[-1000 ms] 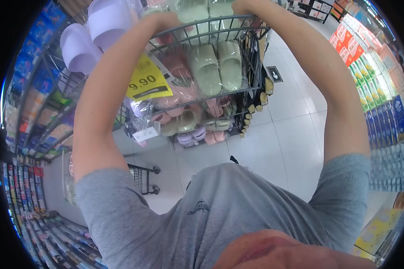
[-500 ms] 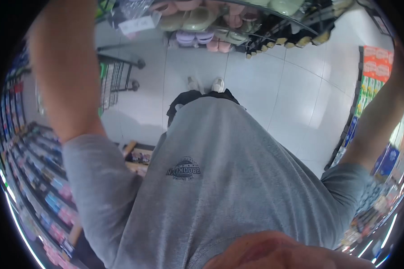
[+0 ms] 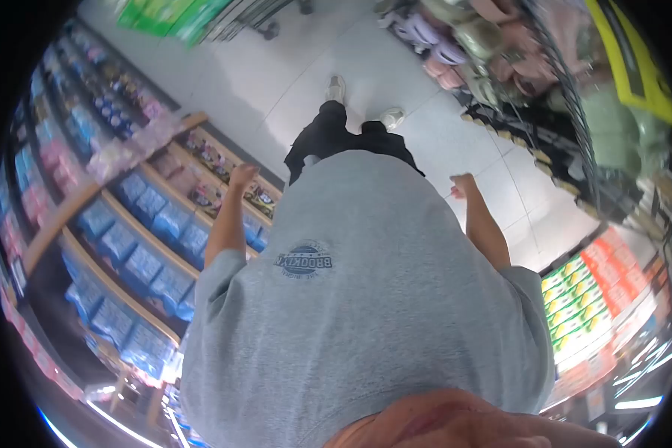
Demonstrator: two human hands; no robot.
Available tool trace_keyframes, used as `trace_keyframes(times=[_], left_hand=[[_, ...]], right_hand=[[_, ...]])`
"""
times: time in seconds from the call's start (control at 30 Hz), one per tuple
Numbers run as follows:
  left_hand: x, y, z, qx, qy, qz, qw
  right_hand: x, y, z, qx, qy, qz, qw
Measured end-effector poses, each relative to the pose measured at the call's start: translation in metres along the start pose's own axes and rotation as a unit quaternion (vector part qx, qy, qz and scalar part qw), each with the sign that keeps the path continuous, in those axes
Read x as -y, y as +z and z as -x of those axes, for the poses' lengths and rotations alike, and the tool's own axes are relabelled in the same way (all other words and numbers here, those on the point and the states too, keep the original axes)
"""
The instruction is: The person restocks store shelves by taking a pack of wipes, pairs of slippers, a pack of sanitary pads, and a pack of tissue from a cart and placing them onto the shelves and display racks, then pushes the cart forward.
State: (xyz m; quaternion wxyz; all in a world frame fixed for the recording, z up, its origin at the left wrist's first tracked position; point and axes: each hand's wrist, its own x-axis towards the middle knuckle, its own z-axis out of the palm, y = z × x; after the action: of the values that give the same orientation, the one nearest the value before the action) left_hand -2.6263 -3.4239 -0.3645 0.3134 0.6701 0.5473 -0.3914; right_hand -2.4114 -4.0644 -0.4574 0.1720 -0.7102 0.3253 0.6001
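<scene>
My left hand (image 3: 243, 178) hangs beside my body at the left, its fingers curled in and nothing visible in them. It is nearest to the wooden-edged shelf (image 3: 153, 179) of packaged goods. On the other side my right hand (image 3: 463, 186) hangs over the tiled floor, fingers also curled, with no object seen in it. Both hands are small and slightly blurred. A wire rack (image 3: 564, 82) of wrapped slippers stands at the upper right, apart from my right hand. Pale green slippers (image 3: 612, 127) and pink ones (image 3: 519, 48) show on it.
Blue packages (image 3: 153, 261) fill tiered shelves at the left. A cart (image 3: 239, 19) with a green item (image 3: 168, 15) is at the top. Stacked green and orange boxes (image 3: 579, 299) stand at the lower right. Pale tiles (image 3: 418, 138) lie around my shoes (image 3: 336, 88).
Both hands have come down from the slipper rack to my sides and let go of it. My view has swung, so the rack now lies at the upper right and the shelves fill the left.
</scene>
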Motion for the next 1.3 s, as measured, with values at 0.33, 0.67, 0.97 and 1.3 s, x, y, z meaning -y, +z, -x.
trace_keyframes(times=[0.33,0.67,0.97,1.3], left_hand=[[0.067,-0.019,-0.017,0.003,-0.039,0.297,0.954],[-0.07,-0.186,-0.103,-0.072,0.328,0.299,0.893],[0.043,-0.187,-0.206,-0.045,0.222,0.253,0.941],[0.004,-0.312,-0.193,-0.022,0.059,0.407,0.911]], right_hand=[[0.131,-0.016,0.0,-0.001,-0.172,-0.026,0.985],[0.506,0.154,0.225,-0.073,-0.535,0.025,0.842],[0.54,0.238,0.243,-0.052,-0.578,0.098,0.809],[0.624,0.181,0.28,-0.099,-0.586,0.01,0.804]])
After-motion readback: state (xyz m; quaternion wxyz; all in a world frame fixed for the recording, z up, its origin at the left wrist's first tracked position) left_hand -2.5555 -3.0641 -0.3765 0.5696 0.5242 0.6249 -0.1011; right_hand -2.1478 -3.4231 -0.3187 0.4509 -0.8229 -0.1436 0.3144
